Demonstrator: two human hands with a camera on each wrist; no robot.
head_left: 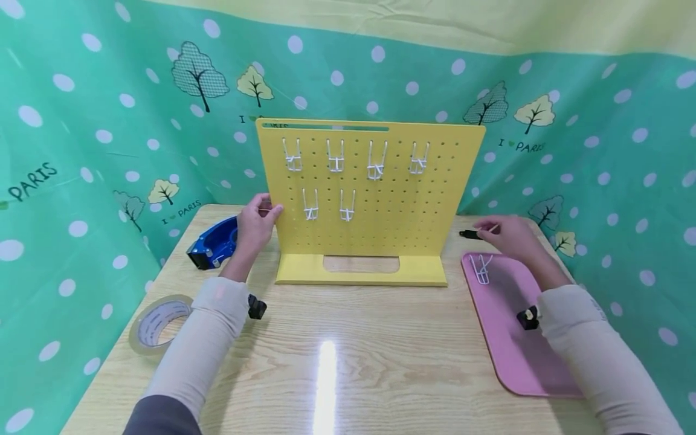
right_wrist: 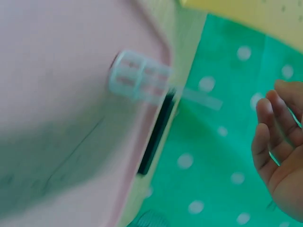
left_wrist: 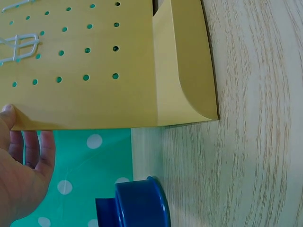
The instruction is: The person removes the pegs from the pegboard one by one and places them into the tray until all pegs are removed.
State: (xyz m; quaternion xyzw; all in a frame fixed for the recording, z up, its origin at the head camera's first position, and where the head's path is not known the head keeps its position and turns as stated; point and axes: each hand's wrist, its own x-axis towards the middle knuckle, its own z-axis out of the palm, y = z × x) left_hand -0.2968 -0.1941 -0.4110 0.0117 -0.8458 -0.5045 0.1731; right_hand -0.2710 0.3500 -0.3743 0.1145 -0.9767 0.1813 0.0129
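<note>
A yellow pegboard (head_left: 359, 235) stands upright on its base, with several white wire hooks (head_left: 336, 163) hanging in two rows on its face. My left hand (head_left: 255, 225) grips the board's left edge, thumb on the front and fingers behind; the left wrist view shows the thumb (left_wrist: 7, 116) on the face. My right hand (head_left: 505, 235) is above the far end of a pink tray (head_left: 522, 356), fingers loosely bent, with nothing visible in them in the right wrist view. One white wire hook (head_left: 481, 272) lies in the tray's far left corner, just below this hand.
A blue tape dispenser (head_left: 214, 241) sits left of the board, beyond a roll of tape (head_left: 144, 326). A slim black object (head_left: 470, 234) lies behind the tray. Green dotted cloth (head_left: 348, 90) hangs round the wooden table (head_left: 380, 350) at the back and sides.
</note>
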